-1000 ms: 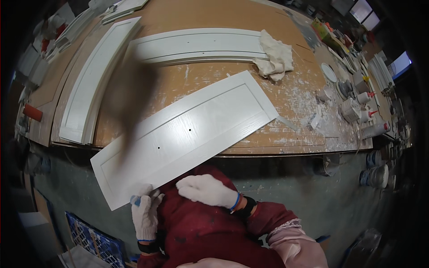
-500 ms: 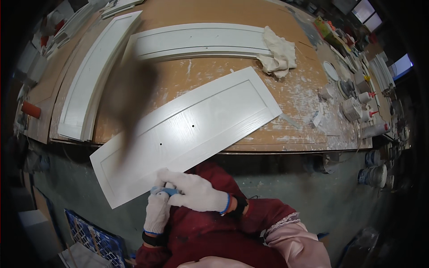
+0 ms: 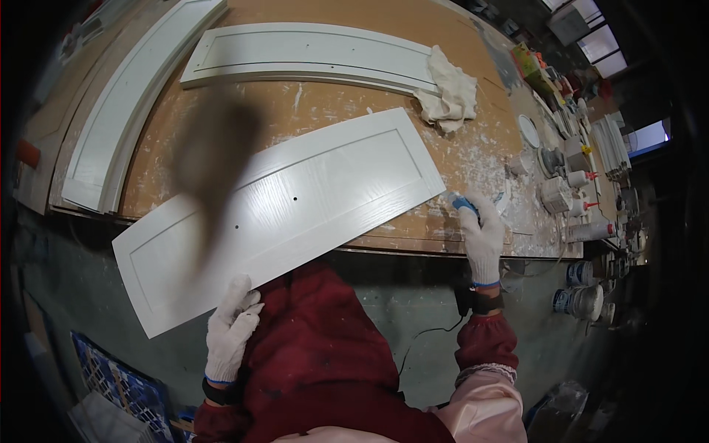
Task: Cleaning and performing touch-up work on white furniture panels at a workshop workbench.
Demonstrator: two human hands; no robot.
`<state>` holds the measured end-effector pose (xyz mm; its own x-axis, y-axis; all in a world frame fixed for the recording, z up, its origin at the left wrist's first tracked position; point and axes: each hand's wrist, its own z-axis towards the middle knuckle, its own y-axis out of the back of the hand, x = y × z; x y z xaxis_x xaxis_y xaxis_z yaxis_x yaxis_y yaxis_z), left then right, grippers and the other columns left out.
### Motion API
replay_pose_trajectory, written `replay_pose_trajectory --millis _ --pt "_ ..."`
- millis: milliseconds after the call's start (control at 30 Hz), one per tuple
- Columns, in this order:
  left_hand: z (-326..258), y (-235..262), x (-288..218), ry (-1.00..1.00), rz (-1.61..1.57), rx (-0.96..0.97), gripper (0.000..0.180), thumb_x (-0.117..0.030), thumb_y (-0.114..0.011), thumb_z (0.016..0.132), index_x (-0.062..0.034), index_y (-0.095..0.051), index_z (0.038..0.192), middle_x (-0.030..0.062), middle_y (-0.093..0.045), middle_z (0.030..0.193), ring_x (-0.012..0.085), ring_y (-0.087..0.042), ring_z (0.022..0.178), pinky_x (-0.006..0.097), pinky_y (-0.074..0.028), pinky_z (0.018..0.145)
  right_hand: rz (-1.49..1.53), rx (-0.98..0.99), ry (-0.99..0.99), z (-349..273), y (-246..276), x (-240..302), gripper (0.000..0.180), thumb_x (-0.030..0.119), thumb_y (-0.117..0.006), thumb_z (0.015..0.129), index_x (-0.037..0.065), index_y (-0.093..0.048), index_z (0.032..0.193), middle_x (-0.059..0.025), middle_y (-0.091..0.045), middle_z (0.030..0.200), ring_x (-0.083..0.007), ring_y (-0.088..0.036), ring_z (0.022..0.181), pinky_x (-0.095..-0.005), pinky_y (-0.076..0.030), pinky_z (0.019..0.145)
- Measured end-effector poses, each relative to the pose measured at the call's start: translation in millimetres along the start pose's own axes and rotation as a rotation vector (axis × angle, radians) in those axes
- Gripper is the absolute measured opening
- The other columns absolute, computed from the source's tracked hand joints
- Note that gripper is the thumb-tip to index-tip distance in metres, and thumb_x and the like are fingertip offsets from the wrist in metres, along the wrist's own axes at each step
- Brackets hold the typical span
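A white cabinet-door-like panel (image 3: 317, 188) lies slantwise on the worktable, its left end jutting past the front edge. It has a grooved border and two small dark holes. My left hand (image 3: 230, 325), in a white knit glove, is at the panel's near edge, fingers loosely bent and apart, holding nothing visible. My right hand (image 3: 484, 240), gloved alike, is over the table just off the panel's right corner. Its fingers close on a small blue thing (image 3: 464, 203), whose kind I cannot make out. A dark blur hides part of the panel's left half.
Further white panels (image 3: 310, 55) lie at the back, and more (image 3: 133, 111) are stacked at left. A crumpled cream cloth (image 3: 449, 88) rests on the back panels' right end. Bottles (image 3: 591, 232) and tubs crowd the table's right side. Paint buckets (image 3: 580, 301) stand below the table at right.
My hands have parted. The right hand has carried the small blue thing rightward to the panel's right corner; the left stays by the near edge. The view has shifted a little.
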<state>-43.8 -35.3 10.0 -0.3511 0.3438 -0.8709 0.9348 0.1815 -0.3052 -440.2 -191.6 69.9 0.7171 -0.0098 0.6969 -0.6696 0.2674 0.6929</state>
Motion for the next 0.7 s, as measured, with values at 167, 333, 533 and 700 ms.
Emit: replay_pose_trajectory --millis 167,333,533,700 --pt "0.5 -7.0 -4.2 0.012 0.016 -0.038 0.065 -0.008 -0.063 0.085 0.0052 -0.037 0.143 0.0134 -0.047 0.14 0.0245 -0.052 0.12 0.039 -0.043 0.104 -0.081 0.0 0.2 16.1 -19.8 3.0 0.031 0.007 -0.063 0.086 0.001 -0.063 0.116 -0.0143 -0.065 0.101 -0.0244 -0.063 0.093 -0.0328 -0.048 0.084" --pt "-0.6 -4.8 1.1 0.001 -0.019 -0.061 0.064 -0.008 -0.063 0.084 0.0052 -0.039 0.142 0.0127 -0.048 0.14 0.0233 -0.053 0.119 0.038 -0.044 0.103 -0.134 0.037 0.277 21.2 -27.0 1.7 0.033 0.009 -0.064 0.086 0.002 -0.062 0.119 -0.0154 -0.064 0.099 -0.0276 -0.062 0.092 -0.0339 -0.049 0.082" --pt "0.0 -2.8 3.0 -0.012 -0.033 -0.067 0.064 -0.01 -0.065 0.084 0.005 -0.04 0.141 0.0115 -0.051 0.136 0.0209 -0.054 0.115 0.037 -0.045 0.101 -0.27 0.092 0.294 23.3 -24.1 3.4 0.033 0.006 -0.062 0.086 0.003 -0.062 0.118 -0.0146 -0.063 0.098 -0.0269 -0.062 0.088 -0.0335 -0.049 0.081" --pt "1.0 -5.8 0.6 -0.017 -0.035 -0.055 0.065 -0.012 -0.066 0.084 0.0048 -0.041 0.141 0.0104 -0.053 0.133 0.0197 -0.055 0.113 0.037 -0.046 0.101 -0.186 0.033 0.315 23.9 -23.5 -1.2 0.034 0.007 -0.062 0.085 0.004 -0.062 0.118 -0.0148 -0.063 0.097 -0.0278 -0.061 0.089 -0.0345 -0.049 0.08"
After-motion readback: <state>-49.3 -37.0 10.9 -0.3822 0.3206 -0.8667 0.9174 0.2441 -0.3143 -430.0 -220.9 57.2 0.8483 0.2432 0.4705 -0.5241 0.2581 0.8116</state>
